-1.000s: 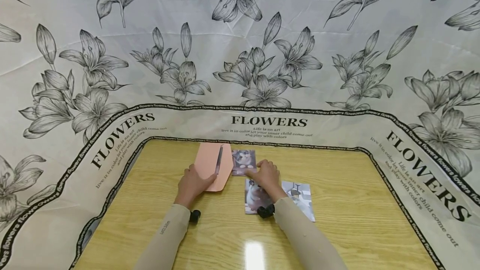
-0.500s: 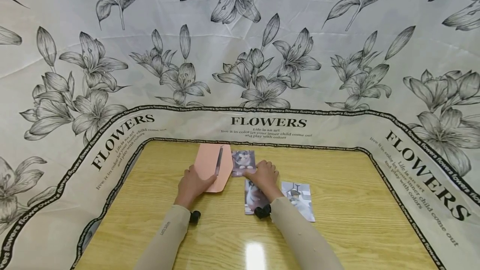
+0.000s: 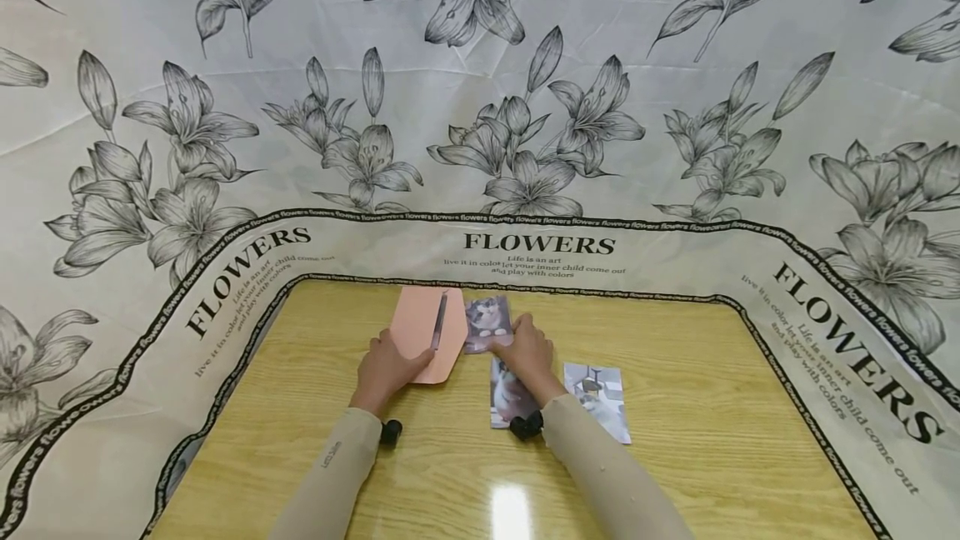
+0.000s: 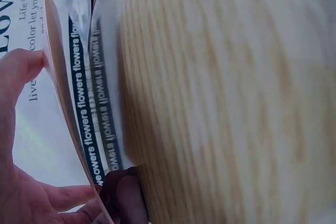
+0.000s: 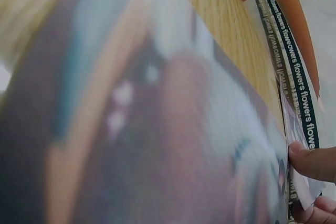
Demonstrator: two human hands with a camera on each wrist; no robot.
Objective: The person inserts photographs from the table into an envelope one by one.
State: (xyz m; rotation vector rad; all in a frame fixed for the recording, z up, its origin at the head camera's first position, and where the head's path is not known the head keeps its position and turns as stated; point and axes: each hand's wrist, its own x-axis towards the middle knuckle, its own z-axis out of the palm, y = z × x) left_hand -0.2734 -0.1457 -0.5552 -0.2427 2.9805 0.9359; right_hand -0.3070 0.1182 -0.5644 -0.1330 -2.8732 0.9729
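My left hand [image 3: 390,365] holds a pink paper envelope [image 3: 416,319], with the thumb on its upper face and the fingers behind it. A narrow dark strip shows in a slanting slit on that face. In the left wrist view the envelope [image 4: 63,82] stands nearly edge-on, between thumb and fingers. My right hand [image 3: 527,357] pinches a cat photo card [image 3: 486,319] by its lower right corner, the thumb on top. The card's left edge lies right at the envelope's right side. Another cat photo card [image 3: 508,398] lies partly hidden under my right hand and wrist.
A third photo card [image 3: 597,398] lies on the wooden table [image 3: 712,440], right of my right wrist and partly behind the sleeve. White flower-printed cloth [image 3: 543,257] rises behind the table and along both sides. A light reflection gleams near the front.
The right hand and its card have shifted slightly left and tilted a little, the card coming close against the envelope. The left hand and envelope have hardly moved.
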